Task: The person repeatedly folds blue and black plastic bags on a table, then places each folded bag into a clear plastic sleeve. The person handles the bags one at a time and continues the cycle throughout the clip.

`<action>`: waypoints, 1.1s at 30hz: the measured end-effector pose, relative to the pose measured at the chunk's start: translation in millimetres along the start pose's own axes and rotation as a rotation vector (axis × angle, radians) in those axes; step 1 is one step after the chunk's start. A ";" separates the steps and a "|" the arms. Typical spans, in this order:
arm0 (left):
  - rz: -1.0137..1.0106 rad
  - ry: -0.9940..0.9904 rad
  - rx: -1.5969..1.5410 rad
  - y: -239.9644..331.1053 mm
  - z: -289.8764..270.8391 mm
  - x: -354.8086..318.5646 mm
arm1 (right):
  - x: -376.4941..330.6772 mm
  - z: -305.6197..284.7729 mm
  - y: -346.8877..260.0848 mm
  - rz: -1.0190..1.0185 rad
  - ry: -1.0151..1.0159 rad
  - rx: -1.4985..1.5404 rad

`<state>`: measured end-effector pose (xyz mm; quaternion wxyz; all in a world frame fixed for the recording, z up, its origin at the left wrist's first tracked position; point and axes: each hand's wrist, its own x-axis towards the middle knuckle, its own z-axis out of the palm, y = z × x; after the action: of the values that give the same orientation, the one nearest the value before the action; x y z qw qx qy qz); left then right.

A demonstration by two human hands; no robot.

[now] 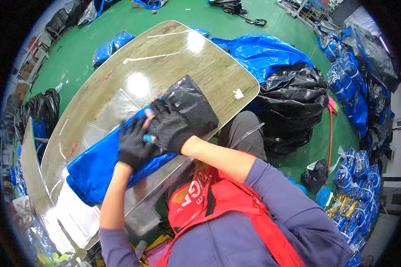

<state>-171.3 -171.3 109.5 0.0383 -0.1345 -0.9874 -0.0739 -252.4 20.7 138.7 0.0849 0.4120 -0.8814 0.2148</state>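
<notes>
A folded tarpaulin (107,155), blue along most of its length, lies slantwise across the wood-patterned table (218,71). Its far right end is a black folded section (194,104). In a dark striped glove, my left hand (136,141) rests flat on the blue part, fingers extended. My right hand (170,127), gloved alike, lies with fingers spread where blue meets black. The two hands nearly touch; a bare fingertip and a small blue band show between them. Clear plastic sheets (120,107) lie beside and under the tarpaulin.
A big heap of black sheeting (289,107) and a blue tarp (267,53) sit right of the table. Tied blue bundles (356,178) are stacked farther right, near an orange-handled broom (330,142). White sheets (75,213) lie at the table's near left. The floor (182,11) is green.
</notes>
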 end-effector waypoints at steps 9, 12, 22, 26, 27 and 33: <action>-1.236 0.215 -0.729 -116.8 -55.8 -231.1 | 13.2 62.8 -57.8 -0.044 -0.232 0.011; -1.048 0.337 -1.211 -121.3 -60.7 -247.8 | 15.8 74.1 -76.1 0.024 -0.303 -0.105; -0.731 0.501 -1.803 -129.4 -80.9 -229.7 | 18.3 99.4 -81.9 -0.014 -0.085 -0.039; -0.771 0.494 -1.531 -102.5 -129.3 -169.9 | -14.1 88.6 -75.5 -0.201 0.010 -0.001; -0.812 0.500 -1.514 -88.6 -144.0 -150.4 | -23.6 85.7 -72.9 -0.168 -0.162 0.031; -0.192 0.101 -0.900 53.9 -108.3 14.9 | -61.2 115.6 -40.7 -0.153 -0.135 0.309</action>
<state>-164.9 -133.0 225.0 0.0171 -0.0418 -0.8619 -0.5050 -178.7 -12.1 28.1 -0.0224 0.4997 -0.8076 0.3123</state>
